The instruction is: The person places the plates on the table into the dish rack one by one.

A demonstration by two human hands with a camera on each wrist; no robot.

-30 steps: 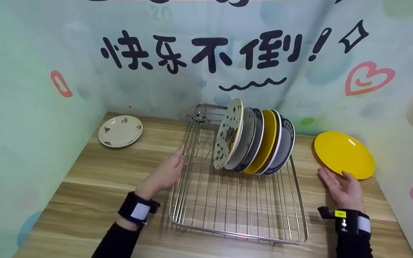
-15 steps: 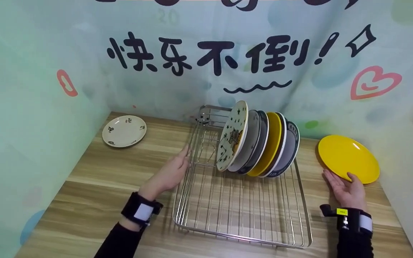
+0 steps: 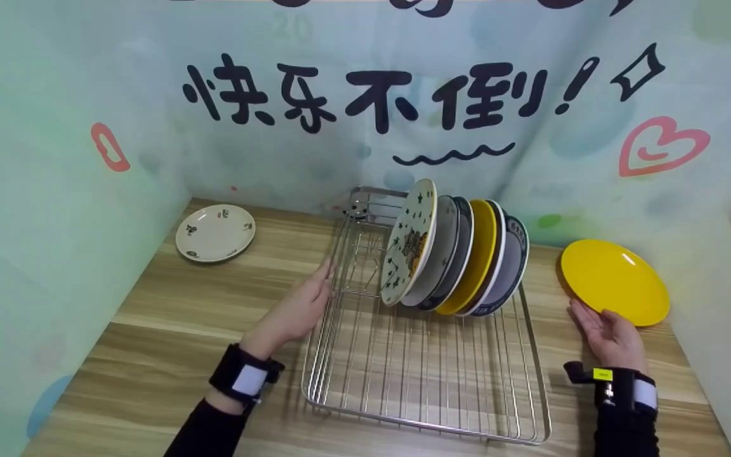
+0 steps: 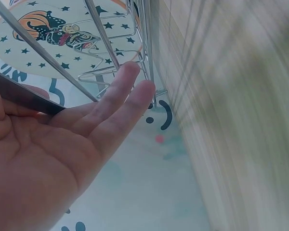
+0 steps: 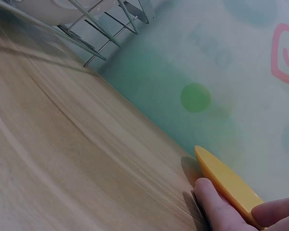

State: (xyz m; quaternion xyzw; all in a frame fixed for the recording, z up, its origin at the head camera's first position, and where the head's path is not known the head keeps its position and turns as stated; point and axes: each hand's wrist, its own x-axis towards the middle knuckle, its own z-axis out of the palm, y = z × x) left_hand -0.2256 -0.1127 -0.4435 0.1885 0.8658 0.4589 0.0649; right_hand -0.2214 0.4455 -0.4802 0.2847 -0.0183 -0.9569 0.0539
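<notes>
In the head view, my left hand holds the left side of a wire dish rack. The left wrist view shows the rack's flat metal rail between the thumb and a finger, with other fingers stretched along the wires. At the right, my right hand pinches the near edge of a yellow plate, thumb on top and fingers beneath. The right wrist view shows this plate tilted, close to the wall. Several plates stand on edge at the rack's back, among them a star-patterned plate and another yellow one.
A small white plate with little printed motifs lies on the wooden table at the back left. A printed cloth wall closes off the back and both sides. The rack's front half is bare wire.
The head view has shifted slightly. Both hands stay in place, the left at the rack's side and the right at the yellow plate's near edge.
</notes>
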